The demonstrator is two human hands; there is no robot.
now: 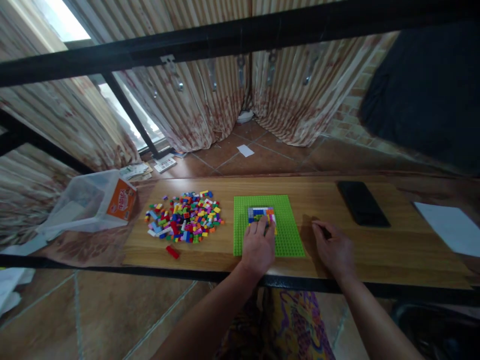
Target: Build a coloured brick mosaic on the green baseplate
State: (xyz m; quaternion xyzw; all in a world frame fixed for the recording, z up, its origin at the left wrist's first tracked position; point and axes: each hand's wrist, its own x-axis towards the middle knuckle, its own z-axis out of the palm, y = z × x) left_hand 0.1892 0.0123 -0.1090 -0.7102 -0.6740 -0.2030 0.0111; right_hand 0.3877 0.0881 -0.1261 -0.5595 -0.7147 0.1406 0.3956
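A green studded baseplate point(288, 220) lies on the wooden tabletop in front of me. Multicoloured building bricks point(258, 210) are set on it in a low block with grey, white, blue, orange and purple pieces. My left hand point(258, 247) reaches over the near part of the baseplate, its bent fingertips down on the bricks and covering part of them. To the right of the baseplate, my right hand point(335, 250) rests near the table with its fingers curled and thumb and forefinger together. Whatever may sit in that pinch is too small to see.
Left of the baseplate spreads a pile of loose bricks point(187, 217), with a red brick point(172, 251) apart from it. A clear plastic box point(86, 200) lies beyond the left edge. On the right are a black phone point(363, 202) and white paper point(450, 227). A dark metal bar point(210, 42) crosses ahead.
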